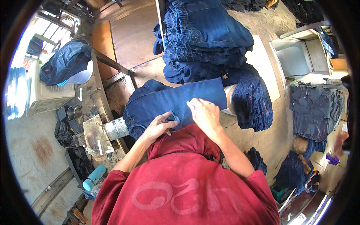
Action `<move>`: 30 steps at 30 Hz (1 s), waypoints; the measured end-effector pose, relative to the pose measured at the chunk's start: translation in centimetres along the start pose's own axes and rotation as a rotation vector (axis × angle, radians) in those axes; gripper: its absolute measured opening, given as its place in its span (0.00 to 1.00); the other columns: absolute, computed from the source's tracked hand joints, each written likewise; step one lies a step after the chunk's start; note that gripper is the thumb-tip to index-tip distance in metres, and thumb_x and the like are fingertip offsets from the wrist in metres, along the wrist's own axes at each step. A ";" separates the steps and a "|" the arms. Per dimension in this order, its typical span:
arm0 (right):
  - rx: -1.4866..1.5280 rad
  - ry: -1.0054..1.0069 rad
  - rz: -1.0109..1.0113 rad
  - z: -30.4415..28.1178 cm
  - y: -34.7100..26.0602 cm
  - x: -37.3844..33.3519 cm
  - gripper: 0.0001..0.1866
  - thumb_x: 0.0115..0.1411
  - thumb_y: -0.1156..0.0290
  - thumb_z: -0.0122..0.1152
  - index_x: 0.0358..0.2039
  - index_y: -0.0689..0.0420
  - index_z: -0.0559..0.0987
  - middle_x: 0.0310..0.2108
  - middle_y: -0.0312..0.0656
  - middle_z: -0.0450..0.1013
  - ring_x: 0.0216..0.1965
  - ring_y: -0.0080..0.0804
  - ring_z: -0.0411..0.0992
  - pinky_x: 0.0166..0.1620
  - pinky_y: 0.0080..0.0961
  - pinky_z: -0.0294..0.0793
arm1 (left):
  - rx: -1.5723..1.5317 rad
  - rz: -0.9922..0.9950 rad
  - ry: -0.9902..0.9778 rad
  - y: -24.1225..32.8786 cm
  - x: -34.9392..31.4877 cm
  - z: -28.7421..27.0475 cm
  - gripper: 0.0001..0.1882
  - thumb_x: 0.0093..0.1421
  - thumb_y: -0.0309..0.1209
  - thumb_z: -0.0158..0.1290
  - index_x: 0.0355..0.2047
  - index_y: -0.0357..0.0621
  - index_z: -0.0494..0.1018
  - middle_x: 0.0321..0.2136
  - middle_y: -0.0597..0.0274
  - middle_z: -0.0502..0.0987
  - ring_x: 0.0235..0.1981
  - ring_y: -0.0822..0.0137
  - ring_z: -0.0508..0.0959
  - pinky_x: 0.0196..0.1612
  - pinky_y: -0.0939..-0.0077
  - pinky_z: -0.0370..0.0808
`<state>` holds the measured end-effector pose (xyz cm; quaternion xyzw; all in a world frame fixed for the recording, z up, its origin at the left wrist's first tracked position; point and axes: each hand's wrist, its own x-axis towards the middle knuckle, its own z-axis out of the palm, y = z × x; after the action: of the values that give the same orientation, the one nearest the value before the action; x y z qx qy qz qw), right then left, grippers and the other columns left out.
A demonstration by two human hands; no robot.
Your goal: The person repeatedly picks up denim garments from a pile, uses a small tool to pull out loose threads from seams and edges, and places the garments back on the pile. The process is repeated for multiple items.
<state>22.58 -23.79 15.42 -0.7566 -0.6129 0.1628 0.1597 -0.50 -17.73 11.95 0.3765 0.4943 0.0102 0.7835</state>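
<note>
A dark blue pair of jeans lies in front of me, one leg stretched out flat to the right over a support that is mostly hidden. My left hand pinches a small frayed, lighter spot in the denim, thumb and finger close together. Just to the right, my right hand is curled closed against the same leg. Whatever its fingers hold, if anything, is hidden or too small to name. The pale end of a cylinder shows beyond the leg's hem.
Behind the leg rises a tall stack of folded jeans. More denim hangs at its right. A wrapped, light-coloured cylinder sticks out on the left, near a metal cup and a turquoise bottle. Dark garments lie far right.
</note>
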 end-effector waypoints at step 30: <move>0.535 -0.286 0.077 1.8 0.5 2.0 0.11 0.72 0.58 0.66 0.48 0.48 0.84 0.32 0.48 0.85 0.38 0.52 0.85 0.40 0.48 0.81 | 0.674 0.683 0.918 0.7 0.1 1.1 0.17 0.75 0.31 0.57 0.27 0.37 0.72 0.16 0.50 0.68 0.14 0.60 0.66 0.23 0.61 0.66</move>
<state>22.66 -21.88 13.48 -0.6799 -0.5353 0.4291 0.2590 0.65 -17.87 12.56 0.6940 0.6068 0.2622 0.2851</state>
